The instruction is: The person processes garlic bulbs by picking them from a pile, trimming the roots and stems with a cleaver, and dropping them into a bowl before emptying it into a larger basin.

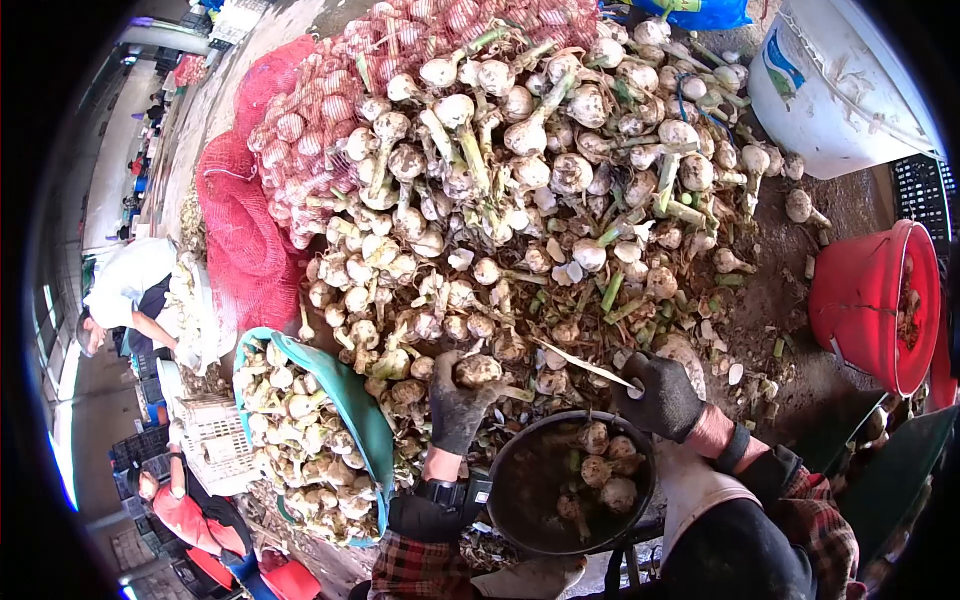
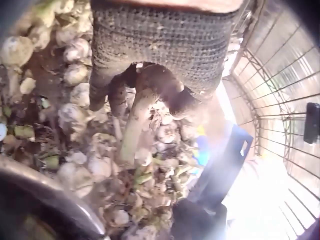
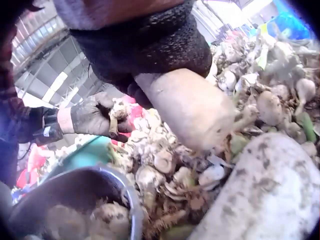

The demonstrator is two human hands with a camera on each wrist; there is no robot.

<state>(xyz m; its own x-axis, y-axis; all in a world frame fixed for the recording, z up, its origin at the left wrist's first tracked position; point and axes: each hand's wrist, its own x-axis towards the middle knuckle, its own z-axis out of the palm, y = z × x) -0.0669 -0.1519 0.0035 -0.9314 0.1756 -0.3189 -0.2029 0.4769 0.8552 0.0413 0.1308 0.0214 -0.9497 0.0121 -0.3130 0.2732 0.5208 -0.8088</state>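
My left hand (image 1: 460,405), in a dirty grey work glove, grips a garlic bulb (image 1: 477,371), its cut-end stalk (image 2: 134,132) pointing out below the fingers in the left wrist view. My right hand (image 1: 662,398), in a dark glove, holds a knife by its pale, thick handle (image 3: 192,107). The knife blade (image 2: 222,162) points toward the left hand, apart from the bulb. Between and below the hands stands a dark bucket (image 1: 510,525) with several trimmed garlic bulbs (image 1: 618,493) in it. A large heap of garlic with stalks (image 1: 530,170) lies in front of both hands.
A green-rimmed sack (image 1: 355,400) full of garlic stands at left, beside red mesh bags (image 1: 240,230). At right are a red bucket (image 1: 860,305) and a white tub (image 1: 830,100). A dirty white boot toe (image 3: 265,195) lies near my right hand. Two people work farther left.
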